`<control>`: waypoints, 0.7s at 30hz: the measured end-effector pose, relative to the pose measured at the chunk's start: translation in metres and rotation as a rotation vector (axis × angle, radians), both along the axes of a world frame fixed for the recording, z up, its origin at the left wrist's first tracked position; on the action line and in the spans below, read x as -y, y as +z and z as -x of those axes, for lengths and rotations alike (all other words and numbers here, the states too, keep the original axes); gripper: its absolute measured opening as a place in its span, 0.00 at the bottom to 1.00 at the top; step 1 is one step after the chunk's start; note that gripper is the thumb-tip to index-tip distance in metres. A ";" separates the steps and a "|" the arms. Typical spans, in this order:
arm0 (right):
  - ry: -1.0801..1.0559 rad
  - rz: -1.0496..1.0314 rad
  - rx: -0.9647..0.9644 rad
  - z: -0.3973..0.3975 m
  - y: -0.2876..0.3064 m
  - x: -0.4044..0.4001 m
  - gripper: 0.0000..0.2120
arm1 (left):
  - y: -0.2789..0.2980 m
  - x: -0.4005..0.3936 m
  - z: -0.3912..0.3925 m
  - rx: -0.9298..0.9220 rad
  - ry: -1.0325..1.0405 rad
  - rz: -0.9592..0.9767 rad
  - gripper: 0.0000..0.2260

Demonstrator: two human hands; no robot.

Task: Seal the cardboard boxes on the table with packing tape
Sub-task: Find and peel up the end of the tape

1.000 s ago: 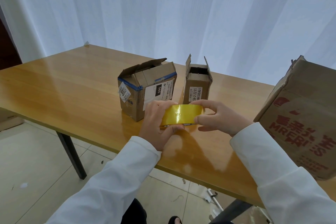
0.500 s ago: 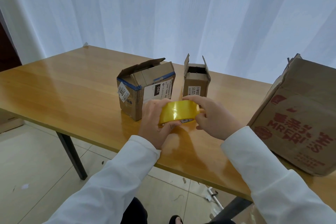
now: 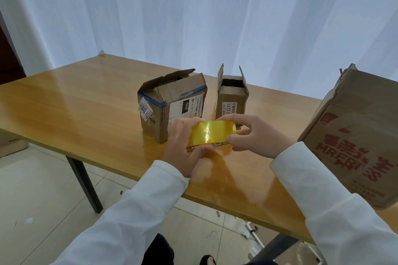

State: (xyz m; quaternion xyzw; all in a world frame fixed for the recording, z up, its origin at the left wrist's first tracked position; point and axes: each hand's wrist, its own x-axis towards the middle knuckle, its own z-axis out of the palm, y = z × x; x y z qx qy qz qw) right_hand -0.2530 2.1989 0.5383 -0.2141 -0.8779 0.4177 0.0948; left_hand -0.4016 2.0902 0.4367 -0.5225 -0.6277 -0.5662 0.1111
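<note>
Boxes of brown cardboard stand on the wooden table (image 3: 71,101), three of them, and the roll of yellow tape (image 3: 210,134) is held above the table's near part, in front of the two smaller ones. That roll is the landmark for what follows. It is seen edge-on, its broad yellow band facing the camera and stretching from side to side, a little lower at its left end; which way its core hole points cannot be told.

Both hands are clamped on the roll. To its left, the left hand (image 3: 183,146) wraps round that end, fingers curled over the top and thumb tucked under the lower edge. To its right, the right hand (image 3: 256,135) pinches the other end, forefinger laid along the top rim and thumb pressed on the face near the lower right corner. Both wrists come out of white sleeves (image 3: 137,211).

Behind the roll and slightly left stands the labelled box (image 3: 163,109), upright, with blue tape along its upper edges and its top flaps loosely raised. Directly behind the roll stands the narrow box (image 3: 232,99), upright, its long axis vertical and its flaps standing up, so the opening faces the ceiling. Far right of the roll is the large box (image 3: 355,135) with red print, tilted, its top leaning away to the right. Beyond the table hangs a white curtain (image 3: 193,12).
</note>
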 end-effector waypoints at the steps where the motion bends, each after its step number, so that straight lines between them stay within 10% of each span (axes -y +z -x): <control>1: 0.003 -0.037 0.000 0.001 -0.001 0.002 0.19 | -0.001 0.000 0.000 0.005 -0.002 -0.004 0.25; 6: -0.051 -0.319 -0.031 0.003 -0.009 0.006 0.23 | 0.000 0.001 0.000 0.047 0.013 -0.016 0.24; 12: -0.037 0.049 -0.029 -0.007 -0.002 0.001 0.15 | 0.000 0.001 0.000 0.001 0.010 -0.006 0.26; 21: -0.002 -0.032 -0.019 -0.006 -0.001 -0.004 0.17 | 0.001 0.002 -0.001 0.032 0.000 0.009 0.26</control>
